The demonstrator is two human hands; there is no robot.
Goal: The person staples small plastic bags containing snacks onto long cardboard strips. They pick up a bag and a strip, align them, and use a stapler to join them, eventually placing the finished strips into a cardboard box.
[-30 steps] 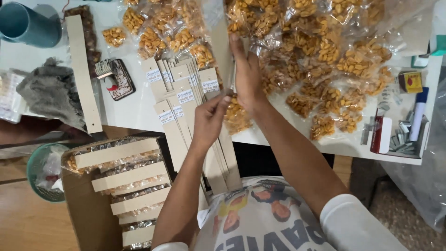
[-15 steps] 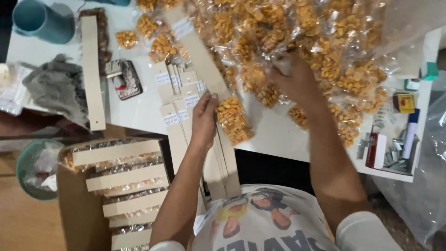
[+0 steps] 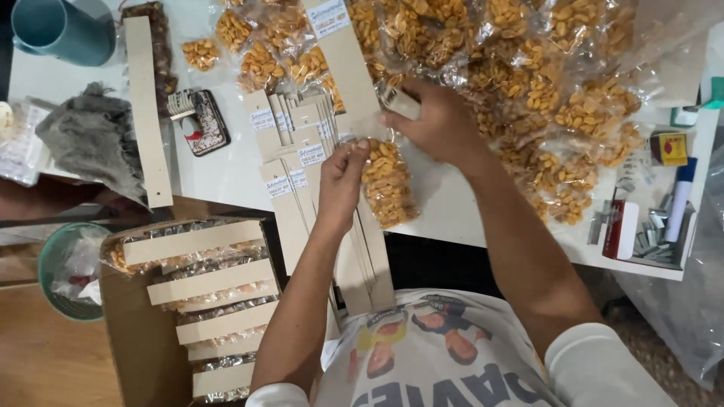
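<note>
Pinched in L hand [image 3: 341,175]: top edge of a small clear bag of peanuts [image 3: 388,185], fingers closed on it, thumb side toward the bag. R hand [image 3: 437,124] is closed round a small stapler [image 3: 400,102] w/ its nose just over the bag's top; can't tell if it touches the bag. Bag lies on the white table [image 3: 226,169], near its front edge, betw. the two hands, its left side against a long card strip [image 3: 343,45] that runs up the table.

Head view, rest: fan of card strips w/ small white labels [image 3: 290,162] lies just left of L hand, reaching past the table edge toward the person. Big pile of filled peanut bags [image 3: 543,83] covers the table top-right, behind R hand. Far left: grey rag [image 3: 94,139], one plain card strip [image 3: 147,113], teal cup [image 3: 64,30] in the corner. Right edge: tray w/ staples and a red box [image 3: 648,237]. Below the table, left: carton [image 3: 143,339] holding finished strips w/ bags fixed on, stacked in rows. Green bin [image 3: 68,275] just left of carton.
</note>
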